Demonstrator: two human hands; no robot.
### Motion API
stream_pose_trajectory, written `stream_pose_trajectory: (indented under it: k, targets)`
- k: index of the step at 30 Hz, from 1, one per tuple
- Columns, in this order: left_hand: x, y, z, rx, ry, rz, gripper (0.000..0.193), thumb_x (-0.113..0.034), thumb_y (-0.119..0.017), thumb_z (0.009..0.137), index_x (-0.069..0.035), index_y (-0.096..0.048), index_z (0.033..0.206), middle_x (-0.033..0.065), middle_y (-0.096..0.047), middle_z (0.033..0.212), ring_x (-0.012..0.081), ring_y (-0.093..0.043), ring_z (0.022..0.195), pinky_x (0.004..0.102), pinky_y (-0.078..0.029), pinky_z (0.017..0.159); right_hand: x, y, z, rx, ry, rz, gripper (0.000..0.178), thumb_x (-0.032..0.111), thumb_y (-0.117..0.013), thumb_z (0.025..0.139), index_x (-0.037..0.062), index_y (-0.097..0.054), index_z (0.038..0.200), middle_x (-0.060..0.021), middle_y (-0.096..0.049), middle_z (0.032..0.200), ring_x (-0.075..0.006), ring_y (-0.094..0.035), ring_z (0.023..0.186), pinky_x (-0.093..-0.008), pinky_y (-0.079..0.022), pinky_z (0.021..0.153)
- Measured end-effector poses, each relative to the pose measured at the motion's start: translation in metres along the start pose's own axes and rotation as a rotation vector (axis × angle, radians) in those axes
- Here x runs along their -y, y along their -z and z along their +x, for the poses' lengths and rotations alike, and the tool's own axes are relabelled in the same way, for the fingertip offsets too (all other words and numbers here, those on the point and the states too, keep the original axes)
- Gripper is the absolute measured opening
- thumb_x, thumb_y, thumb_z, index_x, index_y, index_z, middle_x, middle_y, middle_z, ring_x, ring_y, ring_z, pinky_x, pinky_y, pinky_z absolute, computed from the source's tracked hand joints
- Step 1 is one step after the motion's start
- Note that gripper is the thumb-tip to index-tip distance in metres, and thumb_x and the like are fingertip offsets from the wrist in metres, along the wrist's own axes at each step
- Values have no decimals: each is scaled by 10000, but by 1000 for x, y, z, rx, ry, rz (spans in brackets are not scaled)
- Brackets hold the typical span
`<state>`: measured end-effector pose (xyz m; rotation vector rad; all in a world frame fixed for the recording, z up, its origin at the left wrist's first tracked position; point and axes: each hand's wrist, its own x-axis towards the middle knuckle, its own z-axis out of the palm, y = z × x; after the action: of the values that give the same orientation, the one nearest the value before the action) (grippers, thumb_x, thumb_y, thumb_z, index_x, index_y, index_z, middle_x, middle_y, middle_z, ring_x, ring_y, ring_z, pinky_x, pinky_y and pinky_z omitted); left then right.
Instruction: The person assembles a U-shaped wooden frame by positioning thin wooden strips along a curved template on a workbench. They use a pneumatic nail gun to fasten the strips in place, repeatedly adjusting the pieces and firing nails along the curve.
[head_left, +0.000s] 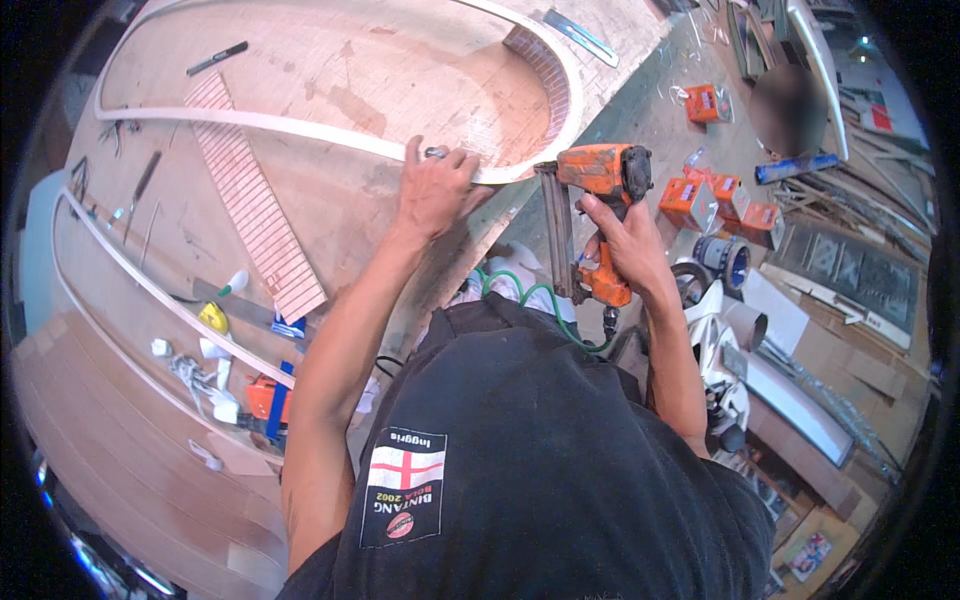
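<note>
My right hand point(634, 246) is wrapped around the grip of an orange and black nail gun point(598, 172). Its nose touches or nearly touches the rounded end of a long curved wooden frame point(270, 122) with a pale edge. A green coiled air hose point(560, 318) runs from the nail gun's base toward my body. Over the frame's near edge, left of the nose, my left hand point(436, 190) is closed, its fingertips on the inner side. A small shiny dark thing shows at those fingers; I cannot tell what it is. Narrow slats line the inside of the rounded end.
A slatted wooden strip point(255, 200) crosses under the frame on the workbench point(340, 225). A black marker-like tool point(217, 58) and a blue handsaw-like blade point(582, 38) lie near. Several orange boxes point(690, 203) and scrap wood are at right. Another curved frame point(160, 285) stands left.
</note>
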<state>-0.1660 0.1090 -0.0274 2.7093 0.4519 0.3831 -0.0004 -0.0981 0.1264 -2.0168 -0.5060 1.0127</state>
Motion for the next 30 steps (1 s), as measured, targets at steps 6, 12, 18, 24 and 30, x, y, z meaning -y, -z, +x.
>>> stream_pose_trajectory:
  k: [6, 12, 18, 24, 30]
  targets:
    - [26, 14, -2, 41, -92, -138, 379, -394, -819, 881, -143, -764, 1160, 60, -736, 1062, 246, -702, 1025, 476, -451, 973, -6, -4, -1, -39, 61, 65, 509, 255, -717, 1037, -8, -546, 1438, -108, -702, 1286, -130, -658, 690, -287, -558, 532]
    - [21, 8, 7, 31, -118, -239, 342, -311, -844, 846, -132, -778, 1130, 66, -739, 1014, 259, -701, 965, 448, -447, 893, -15, 0, 1, -64, 85, 83, 477, 270, -723, 1031, 8, -591, 1406, -93, -724, 1222, -126, -628, 596, -288, -535, 518]
    - [6, -2, 10, -32, -66, -266, 338, -273, -855, 817, -123, -784, 1112, 74, -752, 989, 265, -709, 970, 452, -454, 890, -17, 0, 4, -123, 111, 101, 470, 283, -721, 1033, 29, -599, 1410, -89, -722, 1181, -116, -608, 549, -287, -512, 504]
    - [1, -5, 10, -46, -58, -279, 316, -261, -852, 815, -125, -776, 1090, 70, -761, 1002, 265, -717, 984, 460, -460, 924, -14, -2, 2, -131, 122, 120, 461, 279, -718, 1035, 26, -603, 1403, -88, -722, 1149, -127, -617, 535, -292, -512, 496]
    - [2, -10, 6, -93, -72, -263, 315, -252, -848, 814, -127, -759, 1089, 66, -750, 992, 265, -714, 975, 454, -451, 937, -8, -4, 1, -140, 63, 43, 442, 265, -712, 1033, 17, -613, 1385, -89, -716, 1090, -135, -612, 540, -311, -500, 513]
